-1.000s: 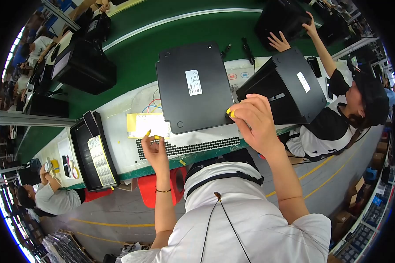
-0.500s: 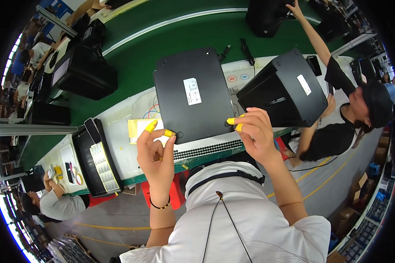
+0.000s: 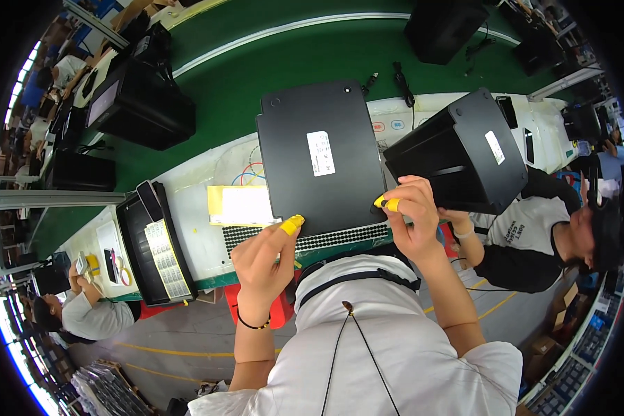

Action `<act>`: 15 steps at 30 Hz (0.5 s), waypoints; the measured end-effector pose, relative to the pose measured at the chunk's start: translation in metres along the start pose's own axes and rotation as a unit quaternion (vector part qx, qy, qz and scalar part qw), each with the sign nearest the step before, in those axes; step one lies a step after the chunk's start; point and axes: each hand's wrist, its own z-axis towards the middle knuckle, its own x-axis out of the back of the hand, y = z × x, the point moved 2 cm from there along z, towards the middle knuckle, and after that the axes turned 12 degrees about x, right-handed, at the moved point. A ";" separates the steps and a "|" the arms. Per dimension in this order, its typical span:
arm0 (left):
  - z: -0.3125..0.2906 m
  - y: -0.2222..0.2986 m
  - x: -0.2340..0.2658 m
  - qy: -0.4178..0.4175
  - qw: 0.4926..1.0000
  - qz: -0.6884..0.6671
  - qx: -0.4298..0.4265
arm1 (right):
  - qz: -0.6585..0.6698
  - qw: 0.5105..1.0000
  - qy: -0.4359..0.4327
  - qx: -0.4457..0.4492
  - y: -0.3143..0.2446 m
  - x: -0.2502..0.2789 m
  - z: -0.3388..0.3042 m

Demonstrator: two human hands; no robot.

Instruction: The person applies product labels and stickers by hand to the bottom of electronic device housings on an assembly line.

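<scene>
A black box-shaped device lies before me, its flat black panel (image 3: 326, 156) facing up with a white label (image 3: 320, 153) on it. My left hand (image 3: 267, 260) is at the panel's near left corner, fingers bunched, a yellow-covered fingertip pressing there; anything beneath it is hidden. At the near right corner, my right hand (image 3: 414, 218) is pinched, yellow covers on its fingertips and what looks like a small black pad (image 3: 383, 204) between them. A sheet with rows of small black round pads (image 3: 347, 236) lies along the bench's front edge.
A second black device (image 3: 457, 152) stands tilted close on the right, beside a co-worker (image 3: 534, 229). A black tray (image 3: 139, 256) with a label sheet and a yellow-edged white paper (image 3: 243, 206) lie left. Black cables (image 3: 403, 84) lie beyond on the green surface.
My left hand's spread fingers have drawn together onto the near left corner. My right fingertips have drawn together. The co-worker's raised arm has come down from the far black box.
</scene>
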 end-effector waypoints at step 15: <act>0.012 -0.011 -0.018 -0.061 0.947 -0.100 0.299 | -0.021 0.990 0.045 -0.129 0.072 -0.020 0.081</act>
